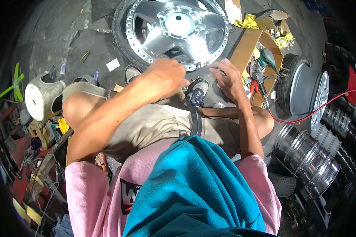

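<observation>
A polished alloy wheel rim (207, 46) with wide spokes and a ring of bolt holes lies face up before my feet, on a dark tyre (120, 37). My left hand (166, 77) is over the rim's near edge with its fingers curled in; what they hold, if anything, is hidden. To its right, just past the same edge, my right hand (228, 78) has its fingers bent but apart, and nothing shows in them. Below the hands are my grey shoes (197, 93), and neither hand plainly touches the rim.
At right stands an open cardboard box (247, 47) with power tools and yellow gloves. A red air hose (304, 117) runs from a tool there. Another tyred wheel (302, 89) and stacked chrome rims (304, 158) lie farther right. A white round container (39, 96) sits left.
</observation>
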Available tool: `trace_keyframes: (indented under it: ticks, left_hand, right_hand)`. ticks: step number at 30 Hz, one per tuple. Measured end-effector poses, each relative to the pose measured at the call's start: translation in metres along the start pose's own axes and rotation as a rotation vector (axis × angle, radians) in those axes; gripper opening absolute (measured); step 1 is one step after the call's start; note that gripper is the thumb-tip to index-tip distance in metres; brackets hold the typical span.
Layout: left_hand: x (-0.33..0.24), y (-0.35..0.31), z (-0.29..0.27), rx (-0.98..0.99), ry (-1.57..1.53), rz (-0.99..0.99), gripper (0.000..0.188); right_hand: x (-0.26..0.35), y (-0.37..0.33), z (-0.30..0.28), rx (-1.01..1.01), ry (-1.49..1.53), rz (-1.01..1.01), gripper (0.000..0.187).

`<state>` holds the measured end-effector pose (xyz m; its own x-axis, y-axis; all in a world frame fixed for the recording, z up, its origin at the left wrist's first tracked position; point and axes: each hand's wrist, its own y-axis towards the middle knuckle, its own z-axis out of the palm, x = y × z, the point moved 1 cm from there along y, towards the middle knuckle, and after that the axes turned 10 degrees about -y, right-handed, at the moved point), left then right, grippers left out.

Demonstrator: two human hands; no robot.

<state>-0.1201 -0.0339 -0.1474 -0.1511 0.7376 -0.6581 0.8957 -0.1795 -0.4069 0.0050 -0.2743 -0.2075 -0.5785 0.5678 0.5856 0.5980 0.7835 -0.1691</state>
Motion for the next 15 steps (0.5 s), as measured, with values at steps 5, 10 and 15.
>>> trace_keyframes:
  ticks: [5,10,15]
  left_hand:
    - [-0.018,0.014,0.041,0.218,0.033,-0.058,0.053]
    - [-0.008,0.022,0.063,0.08,0.191,-0.015,0.058]
    - [-0.004,0.031,0.073,0.081,0.232,-0.05,0.06]
  right_hand:
    - [-0.003,0.007,0.019,-0.193,-0.138,-0.123,0.023]
    - [-0.005,0.008,0.028,-0.216,-0.117,-0.151,0.024]
    - [-0.013,0.007,0.032,-0.199,-0.13,-0.147,0.023]
